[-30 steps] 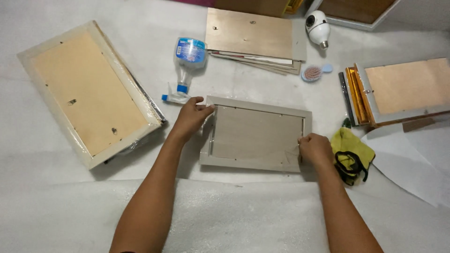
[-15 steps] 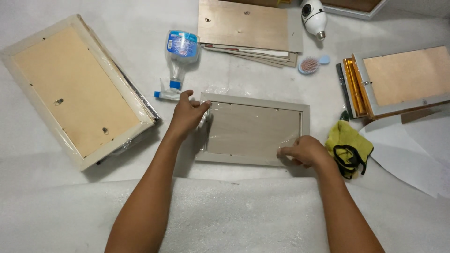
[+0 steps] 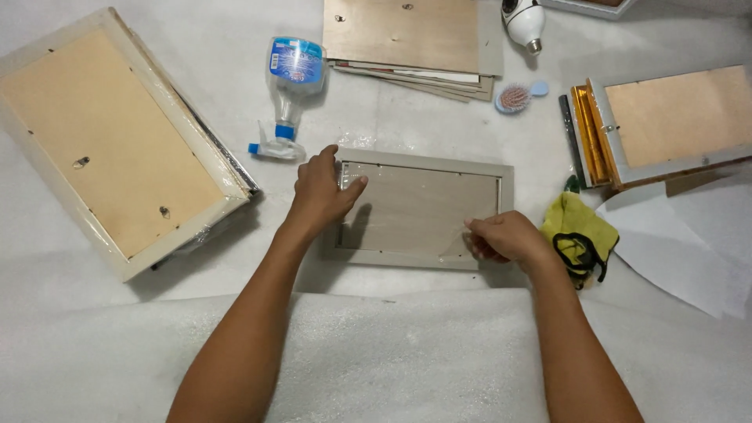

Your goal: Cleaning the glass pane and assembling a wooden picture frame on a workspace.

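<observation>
Grey picture frame lies face down at table centre. Left hand at its 9 o'clock, fingers flat on the edge. Right hand at 4 o'clock, apparently pinching a clear sheet.

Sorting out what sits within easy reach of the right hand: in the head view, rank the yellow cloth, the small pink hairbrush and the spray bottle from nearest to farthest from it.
From the right hand:
1. Yellow cloth, just to its right, almost touching.
2. Pink hairbrush, farther up the table, slightly right.
3. Spray bottle, lying far across to the upper left, beyond the grey frame.
</observation>
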